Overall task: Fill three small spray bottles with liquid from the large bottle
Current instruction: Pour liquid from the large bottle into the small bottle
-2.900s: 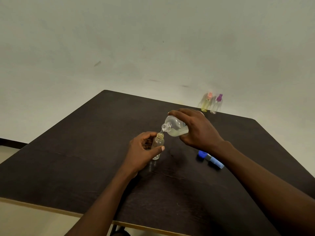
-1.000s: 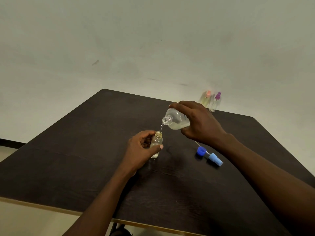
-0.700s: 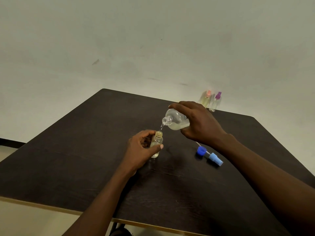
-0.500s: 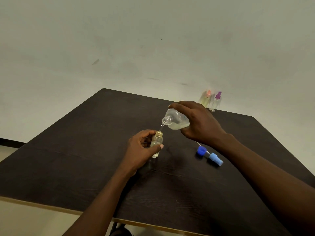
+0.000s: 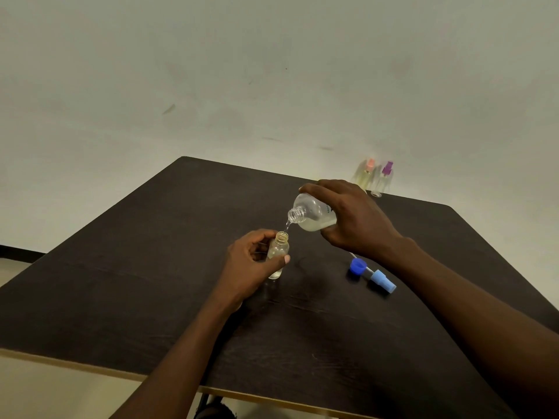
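Observation:
My left hand grips a small clear spray bottle, uncapped and upright on the dark table. It holds pale liquid. My right hand holds the large clear bottle tipped on its side, neck pointing left and down. A thin stream runs from its mouth into the small bottle's neck. Pale liquid lies in the large bottle's lower side. Two more small spray bottles stand at the table's far edge, one with a pink top, one with a purple top.
A dark blue cap and a light blue spray head with its tube lie on the table right of the small bottle. The table's front edge runs close to me. A plain pale wall stands behind.
The large bottle has risen slightly above the small bottle's neck compared with the oldest frame. The liquid level in the small bottle has climbed. Over the last second both hands stay still.

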`<state>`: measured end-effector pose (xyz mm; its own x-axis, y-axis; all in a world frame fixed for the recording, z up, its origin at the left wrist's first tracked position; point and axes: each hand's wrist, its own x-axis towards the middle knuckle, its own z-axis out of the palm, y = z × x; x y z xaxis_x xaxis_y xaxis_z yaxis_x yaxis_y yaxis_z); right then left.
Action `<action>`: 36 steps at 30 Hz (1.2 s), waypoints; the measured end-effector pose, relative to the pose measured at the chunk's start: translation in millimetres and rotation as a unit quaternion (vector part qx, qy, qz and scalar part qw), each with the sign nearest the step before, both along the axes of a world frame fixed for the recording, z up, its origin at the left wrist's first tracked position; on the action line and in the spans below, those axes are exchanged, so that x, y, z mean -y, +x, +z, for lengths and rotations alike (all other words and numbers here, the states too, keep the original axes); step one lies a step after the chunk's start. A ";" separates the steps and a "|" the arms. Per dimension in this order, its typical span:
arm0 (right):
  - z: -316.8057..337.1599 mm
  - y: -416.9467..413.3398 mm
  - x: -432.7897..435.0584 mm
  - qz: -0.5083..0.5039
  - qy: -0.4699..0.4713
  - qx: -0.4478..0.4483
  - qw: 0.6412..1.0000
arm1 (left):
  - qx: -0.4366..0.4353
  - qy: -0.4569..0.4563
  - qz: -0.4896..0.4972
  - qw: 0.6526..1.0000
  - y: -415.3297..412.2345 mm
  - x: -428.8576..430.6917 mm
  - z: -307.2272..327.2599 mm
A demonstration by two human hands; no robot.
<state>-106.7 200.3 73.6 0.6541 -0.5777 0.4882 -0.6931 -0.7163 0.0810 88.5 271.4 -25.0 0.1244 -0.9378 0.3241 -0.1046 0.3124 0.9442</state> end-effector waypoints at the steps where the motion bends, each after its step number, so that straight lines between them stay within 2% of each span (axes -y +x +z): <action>1: -0.3 -0.1 0.0 -0.001 0.000 -0.001 1.000 | 0.000 0.000 -0.001 1.000 0.0 -0.4 0.5; 13: 2.4 3.5 -9.8 0.007 0.019 0.029 0.999 | -0.001 0.001 -0.007 1.000 1.3 -1.7 0.1; 18: 5.5 4.5 -17.3 -0.006 0.089 0.096 0.991 | -0.006 -0.001 -0.005 1.000 1.1 -1.5 1.5; 21: 9.9 2.2 -18.4 -0.046 0.163 0.216 0.962 | -0.006 0.000 -0.003 1.000 1.0 -1.5 1.5; 26: 3.8 -3.8 -5.4 -0.092 0.288 0.377 0.875 | 0.004 0.007 -0.007 1.000 2.1 -2.4 0.3; 28: -3.7 -5.4 -0.4 -0.111 0.302 0.395 0.860 | 0.007 0.008 -0.008 1.000 1.8 -2.7 1.1; 36: -19.8 -8.3 5.4 -0.136 0.325 0.381 0.855 | 0.006 0.019 -0.019 1.000 1.7 -1.4 0.5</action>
